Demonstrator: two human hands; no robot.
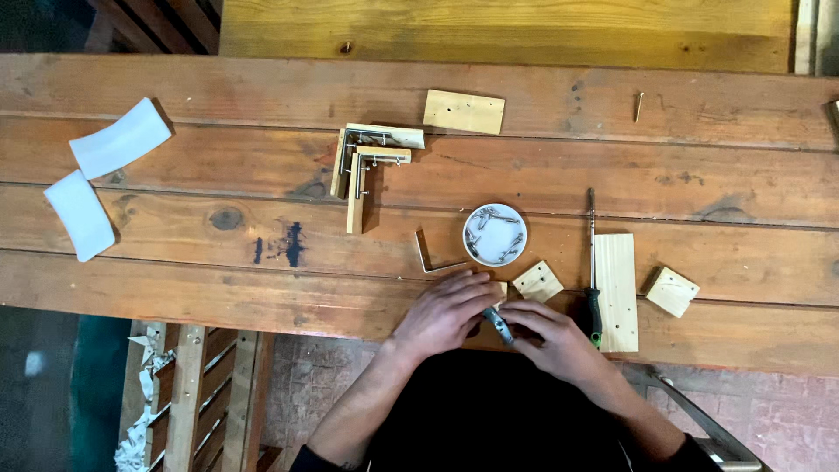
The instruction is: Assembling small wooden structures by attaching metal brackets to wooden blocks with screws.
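left hand (pixel 444 315): curled over a small wood block (pixel 498 290) at the near edge of the surface (pixel 262 280)
right hand (pixel 549 336): grip pinched on a small metal bracket (pixel 499 327) beside it
nearby: white dish of screws (pixel 495 234), screwdriver (pixel 593 271)

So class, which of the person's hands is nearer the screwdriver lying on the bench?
Right. The right hand lies just beside the screwdriver handle; the left hand sits farther away, beyond the right hand.

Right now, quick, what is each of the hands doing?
Left hand: curled over a small wood block, holding it.
Right hand: closed on a small metal bracket.
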